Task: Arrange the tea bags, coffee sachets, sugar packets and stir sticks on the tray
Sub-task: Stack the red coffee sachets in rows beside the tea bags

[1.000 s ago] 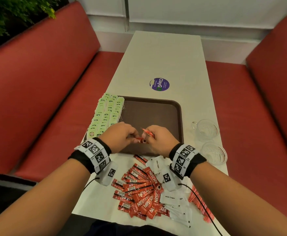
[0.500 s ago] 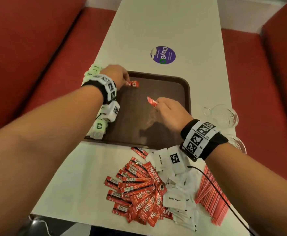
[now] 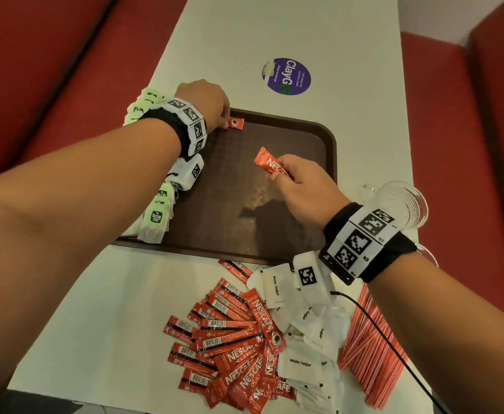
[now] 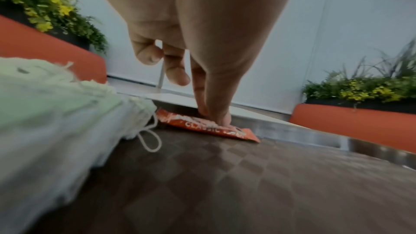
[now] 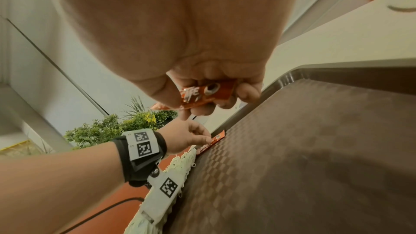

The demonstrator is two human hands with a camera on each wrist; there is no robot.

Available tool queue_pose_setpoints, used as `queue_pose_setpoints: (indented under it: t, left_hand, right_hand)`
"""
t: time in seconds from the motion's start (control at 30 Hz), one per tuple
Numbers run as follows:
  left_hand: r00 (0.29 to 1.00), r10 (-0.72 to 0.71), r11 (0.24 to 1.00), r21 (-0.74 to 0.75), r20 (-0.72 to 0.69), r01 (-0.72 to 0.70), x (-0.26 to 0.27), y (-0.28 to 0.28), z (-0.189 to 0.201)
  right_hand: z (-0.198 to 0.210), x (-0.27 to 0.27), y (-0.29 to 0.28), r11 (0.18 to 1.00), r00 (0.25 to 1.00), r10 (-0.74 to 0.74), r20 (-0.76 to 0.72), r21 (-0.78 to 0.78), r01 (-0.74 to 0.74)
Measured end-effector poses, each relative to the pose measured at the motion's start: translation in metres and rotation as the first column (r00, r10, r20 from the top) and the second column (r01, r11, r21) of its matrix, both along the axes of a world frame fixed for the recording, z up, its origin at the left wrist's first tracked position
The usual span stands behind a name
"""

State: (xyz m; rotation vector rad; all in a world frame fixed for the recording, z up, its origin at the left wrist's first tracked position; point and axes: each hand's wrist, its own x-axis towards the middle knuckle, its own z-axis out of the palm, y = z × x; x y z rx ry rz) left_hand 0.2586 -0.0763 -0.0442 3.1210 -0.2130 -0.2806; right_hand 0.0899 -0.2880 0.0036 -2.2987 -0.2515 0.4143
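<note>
A brown tray [image 3: 274,222] lies mid-table, with green-tagged tea bags [image 3: 155,216] in a row along its left edge. At the tray's far left corner my left hand [image 3: 225,121] holds a red coffee sachet [image 3: 236,124] down flat on the tray with thumb and forefinger [image 4: 216,113]; the other fingers are curled. My right hand [image 3: 286,174] pinches a second coffee sachet [image 3: 267,162] just above the tray's middle, and its end shows between the fingers [image 5: 207,92]. A pile of coffee sachets [image 3: 233,345], white sugar packets [image 3: 304,324] and red stir sticks [image 3: 370,348] lie on the table in front of the tray.
Two glass cups [image 3: 400,204] stand right of the tray, close to my right wrist. A purple round sticker [image 3: 286,76] is on the table beyond the tray. Red benches [image 3: 50,70] flank the narrow table. Most of the tray floor [image 5: 315,149] is bare.
My left hand has carried its sachet from in front of me to the tray's far left corner and lowered it onto the tray. The right hand hovers over the tray's middle with its sachet.
</note>
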Motion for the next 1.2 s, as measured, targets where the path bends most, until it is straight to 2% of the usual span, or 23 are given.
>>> queue_pose_setpoints:
  t: [0.1, 0.23, 0.3, 0.4, 0.47, 0.53, 0.6, 0.67, 0.8, 0.9, 1.0, 1.1, 1.2]
  left_hand:
    - [1.000, -0.012, 1.000, 0.015, -0.023, 0.012, -0.004, -0.003, -0.002]
    - [0.998, -0.067, 0.997, -0.046, 0.019, 0.068, -0.019, -0.006, 0.012]
    - [0.991, -0.121, 0.972, -0.198, 0.048, 0.129, -0.035, -0.011, 0.027]
    - [0.971, -0.237, 0.850, -0.484, 0.004, 0.209, -0.073, -0.017, 0.052]
    - [0.932, -0.355, 0.788, -0.558, -0.068, 0.260, -0.098, -0.018, 0.057]
    - [0.894, -0.441, 0.780, -0.526, -0.075, 0.340, -0.112, -0.017, 0.051]
    - [0.897, -0.438, 0.785, -0.512, -0.061, 0.348, -0.113, -0.012, 0.042]
    - [0.923, -0.379, 0.825, -0.474, -0.062, 0.307, -0.106, -0.003, 0.036]
    - [0.972, -0.212, 0.950, -0.257, -0.102, 0.180, -0.082, 0.022, 0.020]
    - [0.978, -0.151, 0.978, -0.165, -0.147, 0.126, -0.073, 0.029, 0.009]
    - [0.985, -0.109, 0.989, -0.115, -0.134, 0.094, -0.070, 0.028, 0.002]
    - [0.991, -0.099, 0.987, -0.133, -0.093, 0.086, -0.067, 0.025, 0.001]
    - [0.979, -0.153, 0.982, -0.134, -0.133, 0.135, -0.067, 0.020, 0.002]
  right_hand:
    - [-0.004, 0.002, 0.000, 1.000, 1.000, 0.017, 0.016, -0.014, -0.017]
    - [-0.008, 0.001, 0.001, 0.999, 0.999, -0.036, 0.005, -0.003, 0.036]
    - [-0.008, 0.002, 0.002, 0.998, 0.998, -0.059, -0.003, -0.005, 0.059]
    - [-0.010, 0.002, 0.004, 0.997, 0.997, -0.076, -0.010, 0.002, 0.076]
    - [-0.010, 0.003, 0.005, 0.996, 0.996, -0.087, 0.034, 0.007, 0.087]
    - [-0.009, 0.002, 0.007, 0.996, 0.994, -0.085, 0.062, 0.013, 0.084]
    - [-0.007, 0.001, 0.009, 0.997, 0.995, -0.078, 0.056, -0.025, 0.079]
    - [-0.007, -0.004, 0.010, 0.991, 0.996, -0.074, 0.052, -0.108, 0.079]
    - [-0.010, -0.017, 0.011, 0.953, 0.990, 0.007, 0.138, -0.300, 0.035]
    - [-0.010, -0.035, 0.014, 0.871, 0.976, 0.217, -0.002, -0.451, -0.195]
    - [-0.015, -0.061, 0.022, 0.779, 0.925, 0.356, -0.132, -0.506, -0.371]
    - [-0.019, -0.080, 0.029, 0.716, 0.913, 0.368, -0.174, -0.574, -0.398]
    - [-0.018, -0.088, 0.034, 0.657, 0.914, 0.375, -0.155, -0.651, -0.380]
